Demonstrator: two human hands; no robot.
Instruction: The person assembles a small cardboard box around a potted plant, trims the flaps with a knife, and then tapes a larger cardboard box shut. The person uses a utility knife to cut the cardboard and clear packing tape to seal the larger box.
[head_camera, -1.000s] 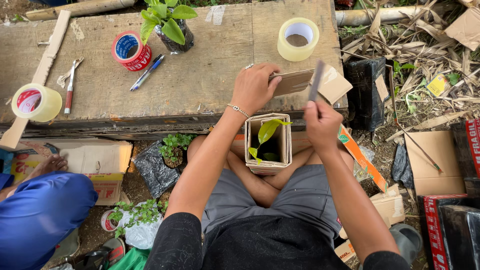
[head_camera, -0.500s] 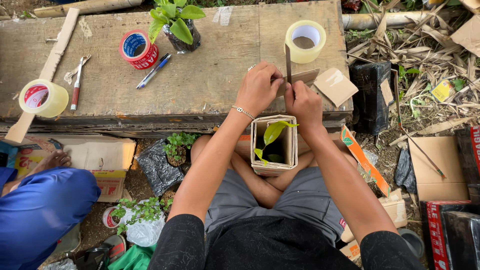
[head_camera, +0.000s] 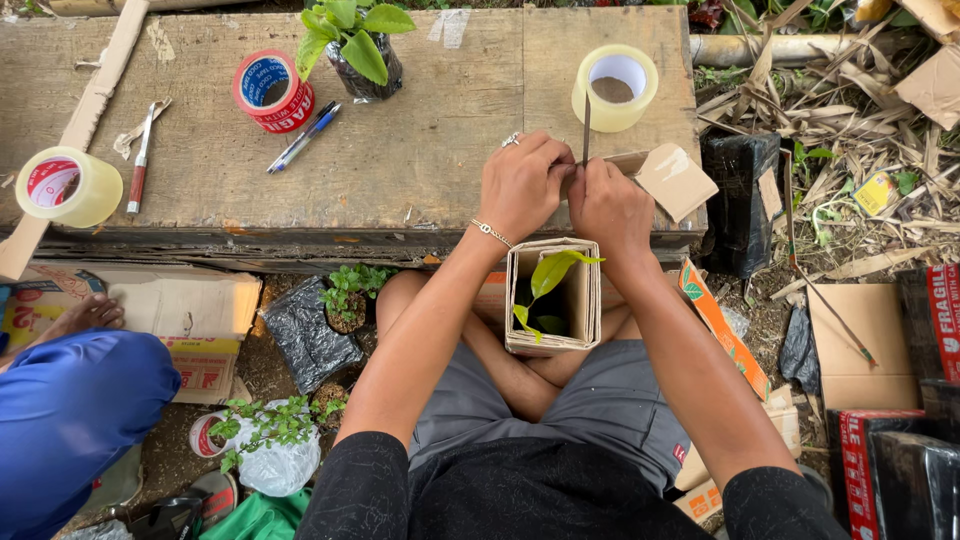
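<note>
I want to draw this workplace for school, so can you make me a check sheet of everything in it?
Surface: worn wooden board, low, in front of the seated person.
Job's things: cardboard piece at the board's edge; thin dark blade-like tool upright above it; open cardboard box with a leafy seedling on the lap.
Clutter: three tape rolls, one red, two pale; pens; bagged plant; more bagged seedlings below.
Hands: left hand and right hand together on the cardboard piece; which one grips the tool is unclear.
Cables: nothing seen.
Surroundings: dry leaves, cardboard boxes, another person's blue trouser leg.
</note>
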